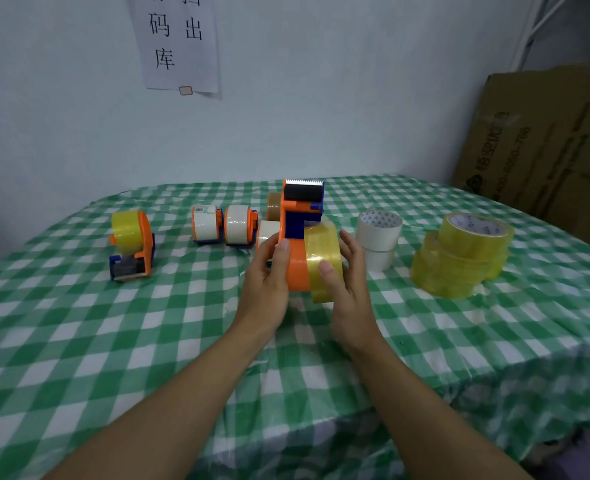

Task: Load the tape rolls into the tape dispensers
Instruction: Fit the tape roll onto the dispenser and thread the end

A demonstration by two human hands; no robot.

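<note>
Facing a table draped in a green-and-white checked cloth [79,341], you have at far left an orange-and-blue plastic dispenser loaded with yellow tape [132,244], then two dispensers carrying white tape [222,224] standing side by side. At centre your left hand [269,271] grips the orange-and-blue plastic tape dispenser [300,216] by its rounded orange body, thumb laid flat on the side face and fingers curled behind, with the toothed blade end pointing up and away from you. Pressed against its right side is the translucent yellow tape roll [323,261], held by your right hand [350,282], thumb on the glossy outer band and fingers wrapped round the far edge. The roll looks only part-way onto the hub; whether it is seated cannot be told. Expect it to be light, stiff at the core and slick on the band, so take it by the rim and push squarely, keeping clear of the blade. Further right wait a stack of two white tape rolls [378,239] and a pile of yellow tape rolls [460,254], near each other.
</note>
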